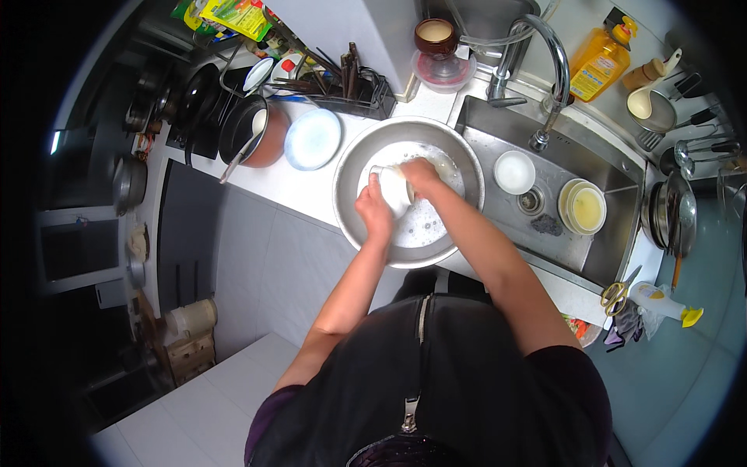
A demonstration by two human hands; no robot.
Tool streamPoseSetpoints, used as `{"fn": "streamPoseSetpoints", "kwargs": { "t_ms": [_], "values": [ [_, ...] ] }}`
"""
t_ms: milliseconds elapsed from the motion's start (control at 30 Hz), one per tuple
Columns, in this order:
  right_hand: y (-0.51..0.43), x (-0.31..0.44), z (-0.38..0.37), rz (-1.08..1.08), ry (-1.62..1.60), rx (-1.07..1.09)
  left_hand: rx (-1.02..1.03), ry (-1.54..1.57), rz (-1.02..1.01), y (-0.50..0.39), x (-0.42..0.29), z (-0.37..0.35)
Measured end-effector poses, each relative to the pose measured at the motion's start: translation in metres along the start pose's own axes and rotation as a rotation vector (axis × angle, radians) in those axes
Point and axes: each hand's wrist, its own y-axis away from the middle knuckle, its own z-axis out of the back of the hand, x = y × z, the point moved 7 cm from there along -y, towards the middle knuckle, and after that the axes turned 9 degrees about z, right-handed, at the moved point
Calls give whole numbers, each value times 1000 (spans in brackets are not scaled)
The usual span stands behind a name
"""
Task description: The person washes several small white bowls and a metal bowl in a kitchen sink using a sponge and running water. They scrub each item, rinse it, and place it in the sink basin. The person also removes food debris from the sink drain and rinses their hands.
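A white bowl (394, 192) is tilted on its side over a large round metal basin (344, 216) that holds sudsy water (429, 225). My left hand (374, 211) grips the bowl from the left, its thumb along the outer wall. On the other side, my right hand (421, 176) closes around the bowl's rim. Its fingertips are partly hidden, and I cannot tell if a cloth is in them.
Right of the basin is a steel sink (618, 175) with a white bowl (515, 173), stacked bowls (583, 207) and a dark scouring pad (547, 225). The faucet (540, 140) arches over it. A pale blue plate (313, 139) and a pot (274, 137) stand left. Scissors (614, 296) lie at right.
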Motion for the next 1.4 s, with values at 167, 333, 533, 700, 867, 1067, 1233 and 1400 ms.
{"fn": "streamPoseSetpoints", "kwargs": {
  "t_ms": [167, 333, 533, 700, 867, 1067, 1233, 1400],
  "values": [
    [1, -9, 5, 69, -79, -150, -1, -72, -74, -4, -13, 2],
    [61, 39, 13, 754, 46, -350, -6, 212, 248, -16, 7, -2],
    [126, 56, 22, 1223, 237, -171, 35, 540, 746, -35, 55, -4],
    [131, 42, 43, 1122, -38, -250, 329, 724, 938, -38, 53, -20],
    [98, 16, 51, 817, -401, -431, 637, 793, 948, -20, 26, -34],
    [34, -19, 29, 244, -580, 26, 712, 629, 1117, 3, 32, -38],
    [33, -48, 25, -321, -809, 226, 811, 676, 1099, -2, 43, -46],
    [55, -23, 18, -158, -962, 534, 798, 615, 1026, -33, 83, -49]
  ]
}}
